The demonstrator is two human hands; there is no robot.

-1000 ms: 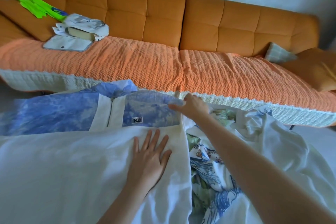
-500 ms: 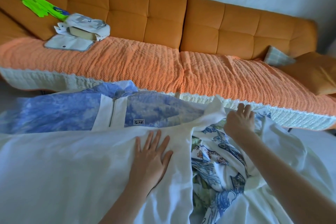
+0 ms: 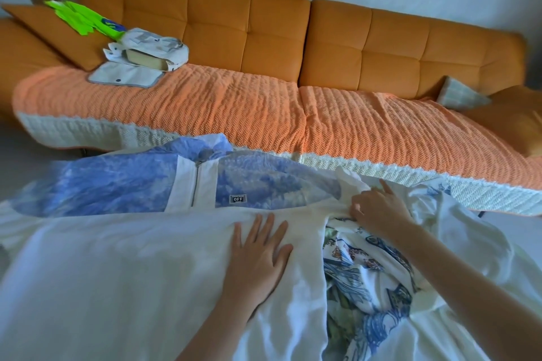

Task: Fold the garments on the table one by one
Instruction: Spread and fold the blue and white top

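Two bare hands are resting on a white garment that is lying spread wide in the foreground, its far edge overlapping the lower part of a blue jacket. The left hand is lying flat, fingers straight and spread, pressing the cloth near its right edge. The right hand is reaching to the garment's far right corner, its fingers curling onto the cloth and pinching it there, the index finger sticking out. A printed garment is lying crumpled just beside the white one, under the right forearm, with more white cloth bunching to its right. An orange sofa is standing behind.
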